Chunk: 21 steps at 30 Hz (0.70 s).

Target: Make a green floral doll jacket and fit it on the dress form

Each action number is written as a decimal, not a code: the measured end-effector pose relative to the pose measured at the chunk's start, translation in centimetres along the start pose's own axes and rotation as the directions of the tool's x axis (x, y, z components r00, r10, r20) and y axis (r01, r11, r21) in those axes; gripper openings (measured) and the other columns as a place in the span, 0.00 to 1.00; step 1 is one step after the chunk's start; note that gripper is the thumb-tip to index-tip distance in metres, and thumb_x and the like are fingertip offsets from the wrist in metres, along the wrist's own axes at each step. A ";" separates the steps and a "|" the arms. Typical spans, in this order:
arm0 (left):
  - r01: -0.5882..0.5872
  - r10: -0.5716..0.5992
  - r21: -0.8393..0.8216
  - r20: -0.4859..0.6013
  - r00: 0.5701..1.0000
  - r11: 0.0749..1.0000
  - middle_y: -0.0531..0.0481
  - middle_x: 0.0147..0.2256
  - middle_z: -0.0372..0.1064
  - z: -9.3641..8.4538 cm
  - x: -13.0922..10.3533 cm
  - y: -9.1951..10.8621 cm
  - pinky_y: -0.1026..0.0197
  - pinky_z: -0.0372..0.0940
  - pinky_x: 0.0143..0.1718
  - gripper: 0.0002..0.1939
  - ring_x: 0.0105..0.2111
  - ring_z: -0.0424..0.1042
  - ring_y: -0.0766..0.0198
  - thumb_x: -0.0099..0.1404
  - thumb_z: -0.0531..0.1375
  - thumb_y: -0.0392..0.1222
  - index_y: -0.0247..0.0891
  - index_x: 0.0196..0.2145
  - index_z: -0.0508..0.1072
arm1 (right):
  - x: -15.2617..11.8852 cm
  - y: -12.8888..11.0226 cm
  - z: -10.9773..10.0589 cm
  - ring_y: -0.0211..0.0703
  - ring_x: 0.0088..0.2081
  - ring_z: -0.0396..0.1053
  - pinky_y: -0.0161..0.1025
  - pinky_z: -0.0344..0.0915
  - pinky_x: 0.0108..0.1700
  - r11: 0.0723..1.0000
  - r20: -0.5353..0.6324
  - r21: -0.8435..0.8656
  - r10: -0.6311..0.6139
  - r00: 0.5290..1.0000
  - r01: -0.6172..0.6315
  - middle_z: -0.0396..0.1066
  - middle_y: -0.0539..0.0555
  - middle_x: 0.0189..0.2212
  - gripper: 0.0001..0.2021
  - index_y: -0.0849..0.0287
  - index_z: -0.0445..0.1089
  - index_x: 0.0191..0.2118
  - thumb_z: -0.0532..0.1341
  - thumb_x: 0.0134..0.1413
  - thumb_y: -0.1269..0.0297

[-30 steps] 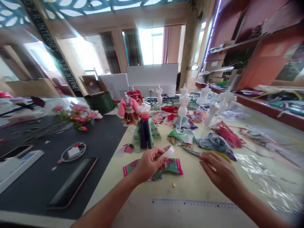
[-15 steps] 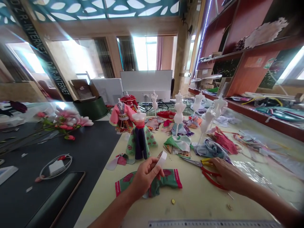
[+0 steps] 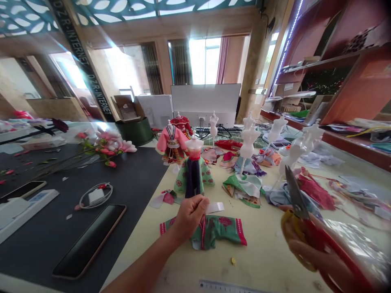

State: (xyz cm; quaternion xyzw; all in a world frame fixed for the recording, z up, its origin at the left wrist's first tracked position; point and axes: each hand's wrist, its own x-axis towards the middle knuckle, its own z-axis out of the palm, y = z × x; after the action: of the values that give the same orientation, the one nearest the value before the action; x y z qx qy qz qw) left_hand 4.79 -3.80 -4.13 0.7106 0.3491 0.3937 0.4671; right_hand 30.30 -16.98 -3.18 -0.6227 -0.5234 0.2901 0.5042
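Note:
My left hand is closed over the middle of the table, pinching a short white strip that sticks out to the right of its fingers. Just below it lies a small green doll jacket with pink-edged sleeves, partly covered by the hand and wrist. My right hand is raised at the right, gripping scissors by their yellow and red handles, blades pointing up and appearing closed. A doll mannequin in a green flowered skirt and dark blue panel stands behind my left hand.
White doll mannequins stand among fabric scraps at the back and right. A small yellow ornament and a ruler lie in front. On the dark left surface are a phone, a coiled cable and artificial flowers.
The scissors have been lifted off the table by my right hand, blades now upward. In my left hand the white strip has turned to stick out rightward. The view has shifted left.

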 end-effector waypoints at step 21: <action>-0.107 0.164 0.168 -0.376 0.912 0.980 0.47 0.35 0.67 0.6 -0.9 0.4 0.60 0.61 0.41 0.09 0.38 0.66 0.59 0.58 0.59 0.46 0.38 0.33 0.69 | 3.1 -1.7 9.9 0.38 0.30 0.66 0.35 0.65 0.31 0.936 0.159 0.322 -0.199 0.967 0.140 0.66 0.49 0.31 0.22 0.53 0.55 0.51 0.61 0.51 0.66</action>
State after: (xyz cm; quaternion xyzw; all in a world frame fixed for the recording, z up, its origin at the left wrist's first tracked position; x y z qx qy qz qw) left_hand 4.97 -4.91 -4.09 0.6730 0.4117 0.5319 0.3078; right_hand 21.73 -10.90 -4.27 -0.4581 -0.5692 0.3814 0.5663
